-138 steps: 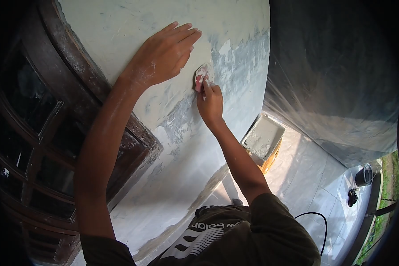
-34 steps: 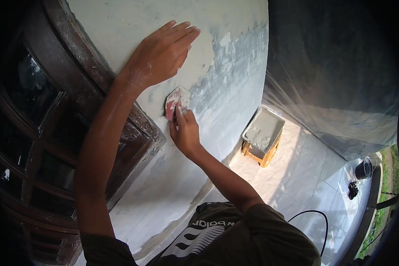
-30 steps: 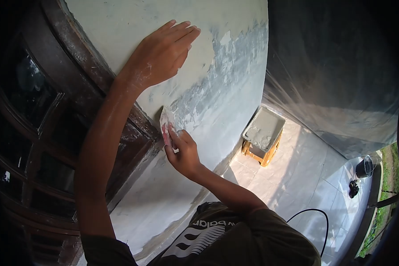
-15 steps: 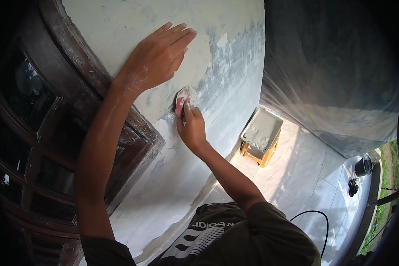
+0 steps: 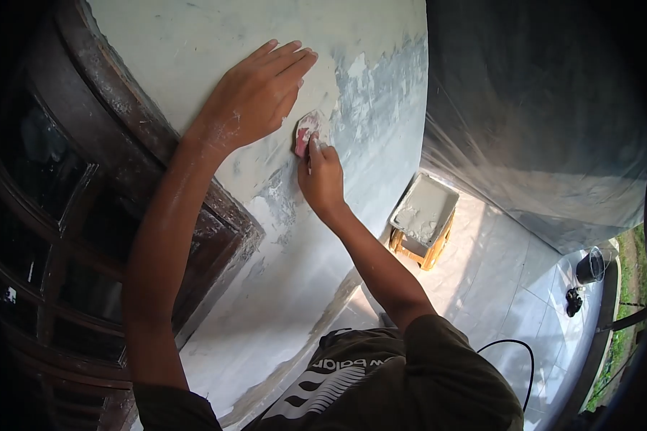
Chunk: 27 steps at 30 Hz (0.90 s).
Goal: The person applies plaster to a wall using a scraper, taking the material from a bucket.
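Observation:
My left hand [image 5: 255,93] rests against the wall [image 5: 374,144], its fingers stretched out and nothing held; white smears mark the wrist. Lower and to the right, my right hand [image 5: 322,176] grips a small putty knife [image 5: 308,133] with a reddish, putty-smeared surface. Its blade lies at the wall, just below my left hand's fingers. Pale, smooth coating covers the upper wall around my left hand, while grey-blue patches show to the right and below the tool. My fingers partly hide the tool's handle.
A dark wooden door frame [image 5: 151,126] with glass panes runs along the left. On the tiled floor, a tray of putty [image 5: 425,208] stands on a small wooden stool [image 5: 430,257]. A dark plastic sheet [image 5: 532,122] hangs at right, with a black bucket [image 5: 590,266] beyond.
My right hand has moved the putty knife up and slightly right along the wall. My left hand stays in almost the same place.

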Tool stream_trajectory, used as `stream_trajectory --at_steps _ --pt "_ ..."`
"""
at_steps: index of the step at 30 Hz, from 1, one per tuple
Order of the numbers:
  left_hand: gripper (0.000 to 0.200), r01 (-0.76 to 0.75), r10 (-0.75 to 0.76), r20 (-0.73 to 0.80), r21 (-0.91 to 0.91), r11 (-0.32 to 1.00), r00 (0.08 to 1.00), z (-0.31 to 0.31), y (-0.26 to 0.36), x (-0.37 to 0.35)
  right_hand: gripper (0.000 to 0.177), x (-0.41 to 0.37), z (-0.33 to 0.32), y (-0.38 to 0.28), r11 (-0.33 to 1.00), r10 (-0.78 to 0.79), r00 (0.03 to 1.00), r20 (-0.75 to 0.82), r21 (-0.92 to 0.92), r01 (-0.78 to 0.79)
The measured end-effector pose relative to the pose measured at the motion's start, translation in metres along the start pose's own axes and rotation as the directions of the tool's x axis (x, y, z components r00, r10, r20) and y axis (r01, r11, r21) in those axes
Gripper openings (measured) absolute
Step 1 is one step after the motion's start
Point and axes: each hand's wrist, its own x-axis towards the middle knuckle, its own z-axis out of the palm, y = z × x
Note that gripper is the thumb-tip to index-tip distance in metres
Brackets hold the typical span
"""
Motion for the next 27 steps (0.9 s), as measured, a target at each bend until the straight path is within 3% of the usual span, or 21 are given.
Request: stream_trajectory --at_steps 3,6,10,12,14,16,21,23,24,27 --pt "0.038 -0.008 0.008 -0.007 0.007 1.000 1.000 0.000 0.001 0.000 0.056 -0.063 -0.009 -0.033 0.970 0.020 0.992 0.123 0.238 -0.049" --pt "0.038 -0.006 0.006 0.003 -0.005 1.000 1.000 0.001 0.000 0.000 0.052 -0.054 -0.039 -0.042 0.918 0.094 0.993 0.075 0.380 -0.116" --pt "0.039 -0.003 0.003 0.018 0.005 1.000 1.000 0.002 0.000 -0.001 0.047 0.028 -0.041 0.011 0.961 0.108 0.977 -0.183 0.271 -0.056" --pt "0.039 -0.003 0.003 0.022 0.011 1.000 1.000 0.002 0.002 0.002 0.043 0.051 -0.028 0.046 0.994 0.075 0.989 -0.126 0.085 -0.064" --pt "0.039 -0.005 0.004 0.027 0.017 1.000 1.000 0.001 0.004 0.007 0.046 0.049 -0.012 0.059 0.999 0.045 0.999 -0.029 0.017 -0.045" --pt "0.038 -0.019 0.019 -0.002 0.035 0.999 1.000 0.000 0.008 0.012 0.050 0.021 0.003 0.045 0.993 0.121 0.991 0.053 -0.002 -0.121" --pt "0.039 -0.035 0.035 0.006 0.009 0.999 0.999 0.008 0.009 0.017 0.054 -0.042 -0.020 -0.013 0.954 0.121 0.984 0.129 0.257 -0.151" --pt "0.039 -0.024 0.025 0.021 -0.015 1.000 0.999 0.009 0.009 0.016 0.053 -0.036 -0.043 -0.014 0.935 0.106 0.993 0.055 0.333 -0.119" --pt "0.039 -0.017 0.018 0.021 -0.023 1.000 1.000 0.011 0.008 0.016 0.050 -0.021 -0.042 -0.005 0.923 0.126 0.991 -0.053 0.373 -0.097" --pt "0.039 -0.005 0.005 0.016 -0.024 1.000 1.000 0.013 0.007 0.016 0.047 0.030 -0.039 0.026 0.946 0.200 0.965 -0.170 0.291 -0.145"
